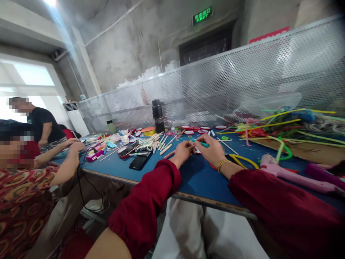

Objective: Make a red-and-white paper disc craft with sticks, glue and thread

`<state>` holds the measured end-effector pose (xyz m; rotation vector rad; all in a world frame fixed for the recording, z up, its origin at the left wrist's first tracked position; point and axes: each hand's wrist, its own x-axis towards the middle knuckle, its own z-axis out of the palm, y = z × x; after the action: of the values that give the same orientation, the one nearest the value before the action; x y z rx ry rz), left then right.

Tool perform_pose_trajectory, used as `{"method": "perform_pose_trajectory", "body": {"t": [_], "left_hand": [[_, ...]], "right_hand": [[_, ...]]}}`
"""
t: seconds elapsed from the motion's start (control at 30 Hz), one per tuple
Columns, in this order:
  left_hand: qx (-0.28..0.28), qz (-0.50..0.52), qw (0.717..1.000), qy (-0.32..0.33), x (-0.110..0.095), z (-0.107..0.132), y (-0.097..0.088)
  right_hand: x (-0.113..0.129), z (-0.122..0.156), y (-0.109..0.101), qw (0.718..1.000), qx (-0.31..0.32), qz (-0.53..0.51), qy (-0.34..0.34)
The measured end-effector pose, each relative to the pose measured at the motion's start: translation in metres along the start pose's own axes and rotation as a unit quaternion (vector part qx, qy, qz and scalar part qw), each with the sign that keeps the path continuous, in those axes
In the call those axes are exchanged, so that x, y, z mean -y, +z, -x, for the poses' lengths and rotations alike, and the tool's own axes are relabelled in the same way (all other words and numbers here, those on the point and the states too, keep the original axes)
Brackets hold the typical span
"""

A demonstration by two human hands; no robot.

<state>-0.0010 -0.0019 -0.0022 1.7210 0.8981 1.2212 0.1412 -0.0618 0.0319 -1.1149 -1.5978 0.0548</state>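
Note:
Both hands are close together over the blue table (151, 164), fingertips nearly meeting. My right hand (211, 145), with a gold bracelet (222, 164) at the wrist, is closed around a slim teal tool (204, 144); its exact kind is not clear. Pinched fingers close my left hand (185, 151), and whatever they hold is too small to make out. Just behind the hands lie small red-rimmed white dishes (189, 132). Yellow-handled scissors (244, 160) rest right of my right wrist.
A black phone (139, 160) and a pile of pale sticks (152, 142) lie left of my hands. A dark bottle (157, 117) stands behind them. To the right are a pink glue gun (296, 176) and colourful pipe cleaners (283, 126). At far left, a co-worker's hands (74, 144) are at the table.

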Motion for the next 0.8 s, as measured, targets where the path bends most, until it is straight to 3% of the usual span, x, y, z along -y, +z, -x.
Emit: {"method": "perform_pose_trajectory", "body": {"t": [0.37, 0.8], "left_hand": [[-0.024, -0.024, 0.999, -0.027, -0.010, 0.004, 0.001], [-0.004, 0.008, 1.000, -0.025, 0.001, -0.001, 0.001]], "right_hand": [[0.007, 0.000, -0.003, 1.000, -0.003, 0.007, 0.002], [-0.001, -0.002, -0.001, 1.000, -0.012, 0.007, -0.009]]}}
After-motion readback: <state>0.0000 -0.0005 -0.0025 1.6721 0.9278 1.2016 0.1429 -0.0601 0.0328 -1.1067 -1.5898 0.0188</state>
